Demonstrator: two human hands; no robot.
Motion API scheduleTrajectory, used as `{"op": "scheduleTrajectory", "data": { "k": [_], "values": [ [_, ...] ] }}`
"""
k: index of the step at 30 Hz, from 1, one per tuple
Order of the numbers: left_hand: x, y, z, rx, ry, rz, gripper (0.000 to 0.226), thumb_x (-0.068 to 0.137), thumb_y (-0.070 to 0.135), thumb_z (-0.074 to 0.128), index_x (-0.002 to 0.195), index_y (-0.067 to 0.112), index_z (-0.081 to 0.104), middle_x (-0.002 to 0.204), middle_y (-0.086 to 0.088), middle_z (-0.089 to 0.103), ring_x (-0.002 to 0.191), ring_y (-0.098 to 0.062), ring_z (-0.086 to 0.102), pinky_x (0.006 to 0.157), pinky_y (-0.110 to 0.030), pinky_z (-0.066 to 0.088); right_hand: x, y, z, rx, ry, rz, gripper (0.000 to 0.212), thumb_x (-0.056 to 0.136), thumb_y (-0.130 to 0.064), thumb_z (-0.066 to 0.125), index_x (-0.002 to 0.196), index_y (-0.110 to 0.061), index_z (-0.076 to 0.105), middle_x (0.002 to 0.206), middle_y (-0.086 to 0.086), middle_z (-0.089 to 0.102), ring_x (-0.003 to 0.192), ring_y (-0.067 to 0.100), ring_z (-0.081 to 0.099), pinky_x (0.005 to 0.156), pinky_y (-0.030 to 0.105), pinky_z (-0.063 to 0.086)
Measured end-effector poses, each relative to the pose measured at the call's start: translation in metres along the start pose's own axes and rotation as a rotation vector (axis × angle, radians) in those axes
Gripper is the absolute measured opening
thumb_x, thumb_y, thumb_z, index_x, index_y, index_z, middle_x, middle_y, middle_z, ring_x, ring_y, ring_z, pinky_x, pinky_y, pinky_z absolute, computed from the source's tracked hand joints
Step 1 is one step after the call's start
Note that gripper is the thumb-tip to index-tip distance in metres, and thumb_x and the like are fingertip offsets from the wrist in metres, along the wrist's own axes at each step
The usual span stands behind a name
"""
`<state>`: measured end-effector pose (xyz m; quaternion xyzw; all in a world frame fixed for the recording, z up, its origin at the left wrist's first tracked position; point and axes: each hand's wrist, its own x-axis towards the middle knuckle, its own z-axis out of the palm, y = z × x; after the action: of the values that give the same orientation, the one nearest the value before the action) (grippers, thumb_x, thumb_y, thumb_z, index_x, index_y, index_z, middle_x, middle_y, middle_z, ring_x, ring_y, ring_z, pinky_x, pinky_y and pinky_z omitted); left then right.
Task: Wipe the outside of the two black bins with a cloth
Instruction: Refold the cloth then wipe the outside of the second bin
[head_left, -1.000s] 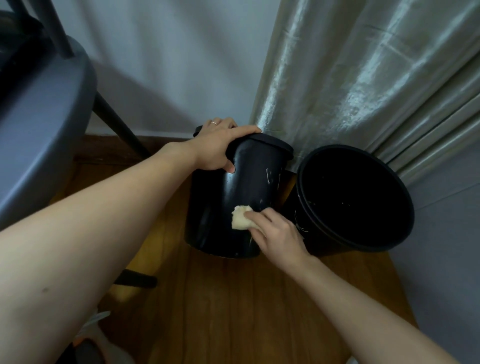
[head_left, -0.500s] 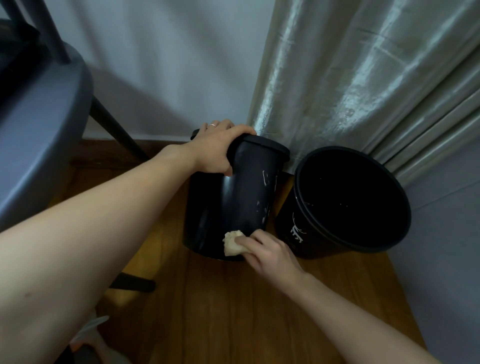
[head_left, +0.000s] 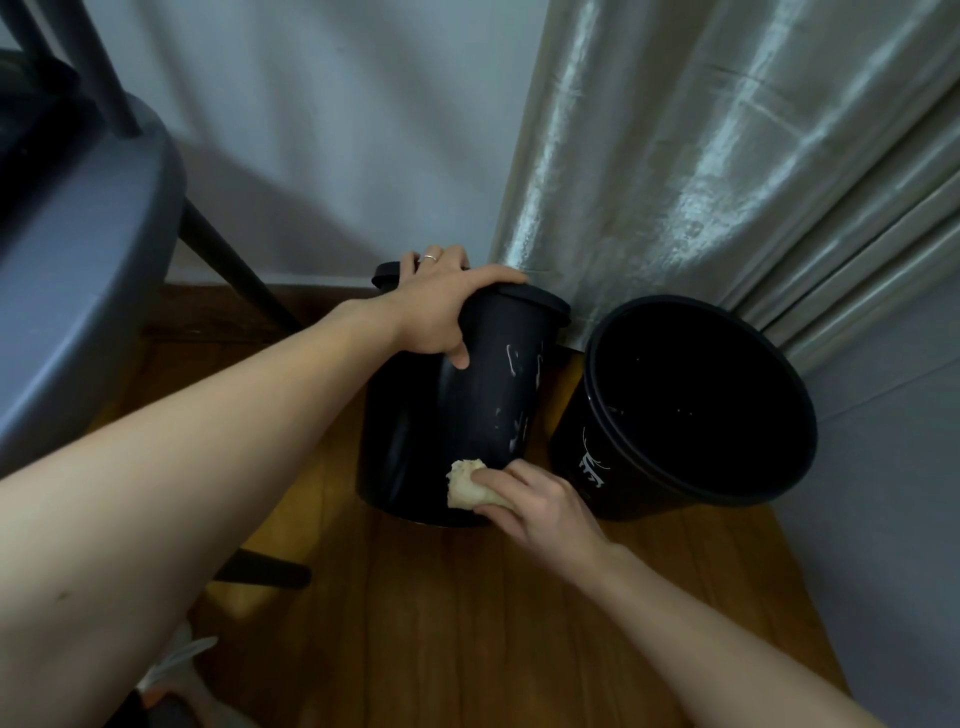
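Two black bins stand on the wooden floor by the curtain. The left bin (head_left: 452, 410) is tilted away from me, and my left hand (head_left: 441, 306) grips its rim, fingers over the top and thumb on the side. White streaks mark its side wall. My right hand (head_left: 535, 499) holds a small pale cloth (head_left: 465, 483) and presses it against the bin's lower wall near the base. The right bin (head_left: 608, 467) stands open-mouthed beside it, with a white print on its side.
A grey chair (head_left: 78, 291) with dark legs stands at the left. A shiny silver curtain (head_left: 727, 156) hangs behind the bins, with a white wall (head_left: 337, 130) left of it. The wooden floor (head_left: 493, 623) stretches toward me. A sandalled foot (head_left: 176, 670) shows at bottom left.
My right hand slid the cloth down the left bin's side, from mid-height to near the base. My left hand kept its grip on the rim.
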<state>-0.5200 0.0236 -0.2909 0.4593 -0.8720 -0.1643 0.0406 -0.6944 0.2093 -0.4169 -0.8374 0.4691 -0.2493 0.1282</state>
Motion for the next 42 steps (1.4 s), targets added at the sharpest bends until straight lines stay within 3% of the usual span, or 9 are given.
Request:
{"op": "scheduleTrajectory", "data": {
  "k": [7,14,17,23,25,30,34,38,42],
  "values": [
    [-0.004,-0.007,0.000,-0.133,0.057,0.000,0.097,0.060,0.024,0.089,0.136,0.054,0.037,0.106,0.000,0.035,0.102,-0.018,0.027,0.093,-0.033,0.018,-0.012,0.003,0.003,-0.043,-0.058,-0.058,0.026,0.097,-0.035,0.055,0.116,-0.018,0.059,0.092,0.000,0.057,0.079,0.011,0.057,0.064,0.028,0.056],
    [-0.001,-0.013,0.000,-0.095,0.043,0.033,0.097,0.060,0.028,0.088,0.137,0.051,0.035,0.110,0.002,0.038,0.109,-0.023,0.034,0.098,-0.037,0.023,-0.011,0.009,0.006,-0.083,-0.127,-0.152,0.024,0.099,-0.033,0.053,0.117,-0.018,0.057,0.095,0.002,0.057,0.080,0.014,0.058,0.059,0.032,0.057],
    [-0.002,-0.010,0.000,-0.041,0.022,0.035,0.099,0.060,0.027,0.088,0.138,0.050,0.030,0.122,0.003,0.043,0.118,-0.028,0.034,0.108,-0.049,0.021,0.004,0.010,-0.001,-0.076,-0.085,-0.149,0.024,0.098,-0.030,0.055,0.117,-0.016,0.058,0.093,0.005,0.058,0.080,0.017,0.059,0.058,0.035,0.057],
    [-0.004,-0.011,-0.001,-0.028,0.020,0.025,0.102,0.060,0.025,0.088,0.141,0.046,0.030,0.115,0.006,0.040,0.116,-0.028,0.036,0.106,-0.047,0.021,0.061,0.009,-0.026,-0.059,0.219,0.111,0.033,0.086,-0.021,0.072,0.117,-0.012,0.065,0.089,0.007,0.059,0.073,0.024,0.060,0.059,0.042,0.056],
    [-0.004,-0.011,-0.001,-0.020,0.015,0.027,0.102,0.060,0.025,0.088,0.142,0.046,0.029,0.112,0.007,0.037,0.115,-0.028,0.037,0.106,-0.047,0.022,0.058,0.009,-0.025,-0.098,0.200,0.050,0.031,0.088,-0.022,0.070,0.117,-0.012,0.064,0.088,0.007,0.057,0.073,0.023,0.059,0.058,0.041,0.056],
    [-0.003,-0.013,0.001,0.007,0.009,0.033,0.108,0.063,0.029,0.087,0.147,0.048,0.023,0.107,0.009,0.032,0.112,-0.024,0.035,0.106,-0.045,0.020,0.025,0.012,-0.013,-0.162,-0.030,-0.184,0.024,0.096,-0.026,0.055,0.117,-0.014,0.057,0.089,0.007,0.057,0.076,0.020,0.058,0.051,0.038,0.056],
    [-0.003,-0.014,0.001,0.005,0.019,0.017,0.110,0.060,0.030,0.088,0.147,0.046,0.023,0.108,0.008,0.035,0.115,-0.027,0.037,0.106,-0.046,0.022,0.055,0.015,-0.025,-0.181,0.121,-0.055,0.028,0.092,-0.027,0.058,0.117,-0.014,0.063,0.086,0.008,0.056,0.073,0.024,0.057,0.050,0.041,0.054],
    [-0.004,-0.012,0.003,0.015,0.026,0.028,0.105,0.061,0.031,0.088,0.146,0.041,0.027,0.124,0.001,0.044,0.121,-0.029,0.036,0.109,-0.046,0.019,0.088,0.019,-0.046,-0.153,0.280,0.138,0.032,0.089,-0.030,0.062,0.117,-0.014,0.067,0.086,0.008,0.057,0.071,0.028,0.059,0.056,0.043,0.055],
    [-0.003,-0.012,0.002,0.012,0.025,0.033,0.103,0.062,0.030,0.088,0.145,0.041,0.028,0.123,-0.002,0.043,0.120,-0.029,0.036,0.110,-0.047,0.018,0.074,0.020,-0.040,-0.140,0.203,0.032,0.033,0.091,-0.032,0.057,0.116,-0.013,0.066,0.087,0.007,0.056,0.072,0.025,0.058,0.055,0.042,0.055]
  ]
}}
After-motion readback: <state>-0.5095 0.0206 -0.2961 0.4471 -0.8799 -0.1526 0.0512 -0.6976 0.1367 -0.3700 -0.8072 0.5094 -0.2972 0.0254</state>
